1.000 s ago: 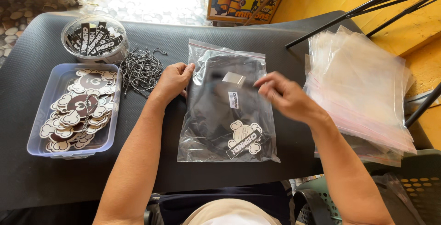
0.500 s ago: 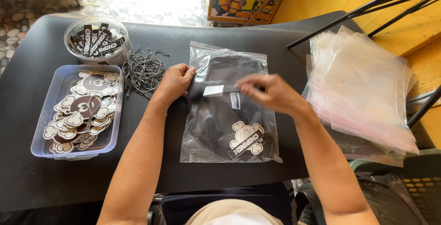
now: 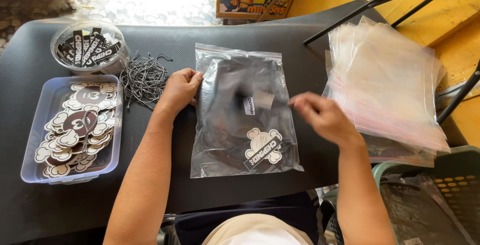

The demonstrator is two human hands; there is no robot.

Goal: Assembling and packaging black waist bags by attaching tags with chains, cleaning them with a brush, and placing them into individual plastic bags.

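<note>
Left hand and right hand, both bare, no rings or watch visible; forearms unsleeved. Lower edge: a pale garment, possibly a shirt, above dark fabric.

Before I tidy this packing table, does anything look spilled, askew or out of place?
Only small things: the cords lie in a loose tangled heap on the table, outside any container, and the empty bags are stacked unevenly, overhanging the table edge. The filled bag lies flat, slightly wrinkled.

Left hand curled, pressing down; right hand blurred, loosely closed.
</note>
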